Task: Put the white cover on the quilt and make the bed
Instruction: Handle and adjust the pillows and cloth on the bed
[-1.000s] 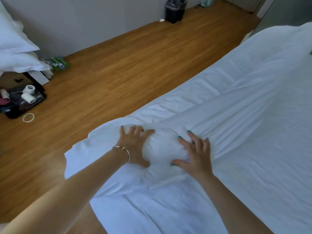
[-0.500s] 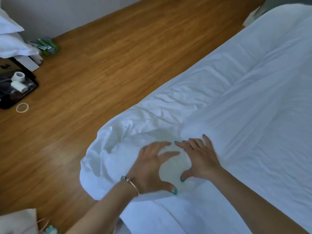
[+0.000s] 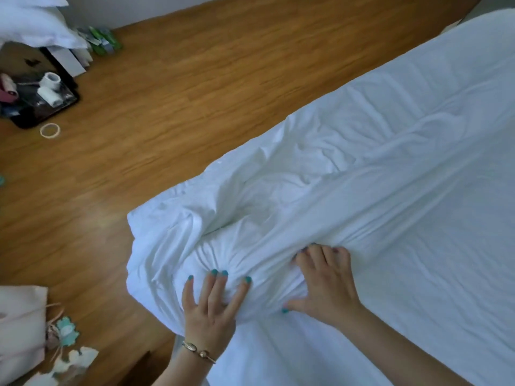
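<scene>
The white cover (image 3: 390,168) lies spread over the bed, wrinkled and bunched at the near left corner, where a rounded lump of quilt (image 3: 223,246) bulges under the cloth. My left hand (image 3: 211,307) presses on the near side of that lump with fingers spread and straight. My right hand (image 3: 326,282) lies on the cover just to the right, thumb out, fingertips dug into a fold of the cloth. The quilt itself is hidden inside the cover.
Wooden floor (image 3: 167,107) runs along the bed's left side. A black tray (image 3: 41,101) with rolls of tape sits at the far left, a tape ring (image 3: 50,130) beside it. White pillows (image 3: 33,26) are piled top left. A pale bag (image 3: 19,330) lies bottom left.
Both hands have drawn nearer to me along the bed's corner. The cover's corner has bunched up more, and the right fingertips now push into a fold.
</scene>
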A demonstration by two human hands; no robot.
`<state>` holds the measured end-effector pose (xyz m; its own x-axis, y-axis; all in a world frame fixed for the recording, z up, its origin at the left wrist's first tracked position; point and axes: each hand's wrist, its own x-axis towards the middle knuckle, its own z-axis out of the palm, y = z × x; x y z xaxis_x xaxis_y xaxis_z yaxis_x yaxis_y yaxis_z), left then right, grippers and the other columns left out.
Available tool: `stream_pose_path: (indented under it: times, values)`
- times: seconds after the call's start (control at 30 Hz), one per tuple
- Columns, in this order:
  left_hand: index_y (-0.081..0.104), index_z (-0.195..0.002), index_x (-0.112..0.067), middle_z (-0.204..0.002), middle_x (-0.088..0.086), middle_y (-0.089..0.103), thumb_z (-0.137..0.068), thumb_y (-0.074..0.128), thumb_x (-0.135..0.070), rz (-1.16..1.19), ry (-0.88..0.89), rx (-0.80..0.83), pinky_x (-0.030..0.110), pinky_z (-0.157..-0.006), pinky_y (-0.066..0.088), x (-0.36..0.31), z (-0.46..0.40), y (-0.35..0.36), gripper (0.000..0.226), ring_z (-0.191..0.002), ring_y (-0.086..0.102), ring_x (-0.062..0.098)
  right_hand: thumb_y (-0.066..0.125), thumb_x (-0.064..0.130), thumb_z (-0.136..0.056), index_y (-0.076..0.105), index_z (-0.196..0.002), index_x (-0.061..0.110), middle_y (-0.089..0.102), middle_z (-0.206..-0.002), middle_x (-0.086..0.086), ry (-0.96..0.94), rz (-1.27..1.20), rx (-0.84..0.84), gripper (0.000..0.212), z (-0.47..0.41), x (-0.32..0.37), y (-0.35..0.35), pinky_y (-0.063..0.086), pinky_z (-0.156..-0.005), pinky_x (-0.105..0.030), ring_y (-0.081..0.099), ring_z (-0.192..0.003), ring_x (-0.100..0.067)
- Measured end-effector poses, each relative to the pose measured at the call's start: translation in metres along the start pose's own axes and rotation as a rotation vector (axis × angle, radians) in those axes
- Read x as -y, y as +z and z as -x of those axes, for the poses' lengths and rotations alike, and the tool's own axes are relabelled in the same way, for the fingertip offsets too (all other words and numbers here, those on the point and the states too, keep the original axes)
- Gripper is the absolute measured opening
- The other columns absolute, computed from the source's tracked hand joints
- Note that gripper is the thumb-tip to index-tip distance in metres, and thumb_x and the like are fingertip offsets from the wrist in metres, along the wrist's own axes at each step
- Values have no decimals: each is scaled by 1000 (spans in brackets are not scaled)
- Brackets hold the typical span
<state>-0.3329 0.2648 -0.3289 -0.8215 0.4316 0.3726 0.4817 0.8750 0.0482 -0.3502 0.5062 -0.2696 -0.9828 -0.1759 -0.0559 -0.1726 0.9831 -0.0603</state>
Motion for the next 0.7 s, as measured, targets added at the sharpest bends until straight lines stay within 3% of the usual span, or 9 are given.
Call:
stream_pose_path:
  times: [0.1, 0.2, 0.3, 0.37, 0.4, 0.47, 0.53, 0.63, 0.7]
  values:
    - [54, -128, -26, -123, 13, 46, -53, 58, 6, 4, -71, -14, 61, -98, 36, -7, -2, -3, 82, -115, 52, 32, 57, 87, -34, 49, -90, 27, 44, -95, 7, -149, -3, -7, 83, -40, -21, -29, 28, -104, -45, 44, -94, -19]
    - [54, -129, -27, -126, 13, 46, -50, 61, 8, 19, -103, -30, 60, -99, 36, -14, 6, -6, 87, -119, 50, 32, 72, 81, -28, 47, -105, 21, 41, -114, 3, -207, -48, -31, 100, -86, -31, -49, 20, -107, -35, 43, -114, -21]
    - [54, -129, -28, -126, 12, 46, -49, 62, 7, 26, -100, -47, 59, -100, 35, -13, 4, -9, 88, -120, 50, 30, 70, 83, -34, 18, -146, 32, 27, -149, -1, -268, 105, 529, 134, -122, -35, -59, -1, -118, -43, 18, -144, -19]
    - [52, -131, -29, -127, 12, 46, -51, 65, 3, 71, -73, -8, 59, -101, 34, -12, 5, -13, 87, -121, 49, 30, 75, 80, -36, 10, -148, 39, 31, -148, -1, -296, 230, 770, 136, -121, -29, -49, 7, -115, -48, 24, -140, -20]
    - [51, -133, -30, -128, 12, 46, -53, 72, -5, 106, -43, 26, 59, -101, 34, -12, 5, -19, 86, -122, 48, 30, 78, 77, -35, 18, -144, 37, 36, -141, 1, -310, 252, 748, 131, -112, -25, -38, 16, -110, -47, 31, -133, -20]
    - [49, -133, -34, -126, 8, 47, -52, 84, -50, 217, -1, 148, 57, -101, 32, -9, -11, -40, 90, -120, 47, 28, 82, 68, -34, 32, -132, 30, 43, -125, 5, -338, 254, 609, 116, -92, -18, -20, 27, -95, -43, 40, -118, -19]
    - [47, -131, -44, -115, -6, 48, -46, 63, -86, 370, -25, 320, 47, -99, 32, 3, -52, -66, 96, -110, 46, 19, 84, 59, -39, 38, -122, 27, 50, -112, 8, -297, 217, 535, 100, -73, -15, -13, 29, -81, -37, 48, -107, -18]
    - [16, -146, -45, -129, -13, 40, -40, 45, -95, 564, -169, 648, 38, -112, 25, 29, -118, -67, 120, -125, 34, 16, 79, 49, -38, 49, -106, 25, 60, -86, 10, -156, 210, 409, 78, -37, -15, -9, 28, -66, -33, 59, -82, -19]
    - [14, -152, -33, -149, -6, 31, -43, 31, -102, 485, -115, 708, 36, -119, 11, 31, -115, -49, 130, -141, 22, 18, 79, 38, -27, 51, -87, 22, 56, -63, 8, -45, 159, 316, 68, 0, -12, -4, 26, -59, -32, 57, -61, -21]
